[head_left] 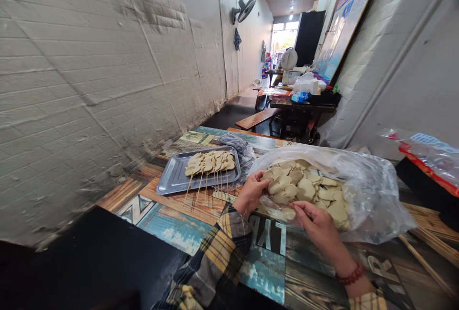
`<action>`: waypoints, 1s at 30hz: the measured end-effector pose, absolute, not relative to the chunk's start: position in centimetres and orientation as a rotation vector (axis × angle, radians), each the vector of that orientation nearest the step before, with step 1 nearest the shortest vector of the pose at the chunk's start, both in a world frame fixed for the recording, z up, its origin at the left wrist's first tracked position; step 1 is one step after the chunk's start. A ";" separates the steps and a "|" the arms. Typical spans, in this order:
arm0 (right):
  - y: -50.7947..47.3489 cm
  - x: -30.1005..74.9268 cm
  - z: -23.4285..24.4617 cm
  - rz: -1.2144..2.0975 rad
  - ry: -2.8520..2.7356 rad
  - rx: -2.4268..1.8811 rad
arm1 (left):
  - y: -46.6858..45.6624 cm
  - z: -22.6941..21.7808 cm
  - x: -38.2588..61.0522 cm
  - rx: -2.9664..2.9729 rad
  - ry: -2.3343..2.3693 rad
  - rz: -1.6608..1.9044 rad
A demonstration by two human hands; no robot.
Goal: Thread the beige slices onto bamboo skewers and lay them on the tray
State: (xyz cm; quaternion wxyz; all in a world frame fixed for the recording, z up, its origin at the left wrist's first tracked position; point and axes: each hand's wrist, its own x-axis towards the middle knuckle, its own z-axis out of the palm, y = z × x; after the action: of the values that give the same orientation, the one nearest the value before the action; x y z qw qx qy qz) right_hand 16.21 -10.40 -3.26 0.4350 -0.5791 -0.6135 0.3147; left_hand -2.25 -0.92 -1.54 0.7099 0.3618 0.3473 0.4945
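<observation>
My left hand (253,191) grips the left edge of some flat, oval beige food slices (281,185) at the near mouth of a clear plastic bag (376,190). Beneath them, my right hand (315,221) is closed in a pinch at the slices' lower edge; what lies between its fingertips is too small to make out. More loose slices (337,209) fill the bag behind both hands. To the left, a metal tray (172,171) holds similar slices threaded on thin wooden skewers (201,187), whose bare ends stick out over the tray's near rim.
A crumpled grey plastic bag (240,150) lies beside the tray. Bare wooden skewers (428,252) rest at the right table edge, near a red-and-clear package (430,162). A brick wall (89,85) borders the left. Farther off stand a bench (260,118) and a cluttered table (304,105).
</observation>
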 end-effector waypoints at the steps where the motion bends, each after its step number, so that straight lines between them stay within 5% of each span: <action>1: -10.4 16.2 -3.3 0.795 -1.511 -1.436 | -0.9 -1.6 -2.2 0.795 0.760 1.106; 13: -9.9 15.6 -3.7 1.124 -1.235 -1.288 | -2.3 -1.4 -0.5 0.705 0.496 0.985; 30: -10.5 15.1 -3.7 0.854 -1.498 -1.406 | -1.7 -1.5 -0.8 0.663 0.569 1.145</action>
State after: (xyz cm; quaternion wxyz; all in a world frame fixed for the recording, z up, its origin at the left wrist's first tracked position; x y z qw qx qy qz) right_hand 15.05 -10.48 -3.75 0.4426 -0.5667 -0.6037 0.3442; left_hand -0.77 -1.69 -1.54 0.7517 0.3036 0.2605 0.5244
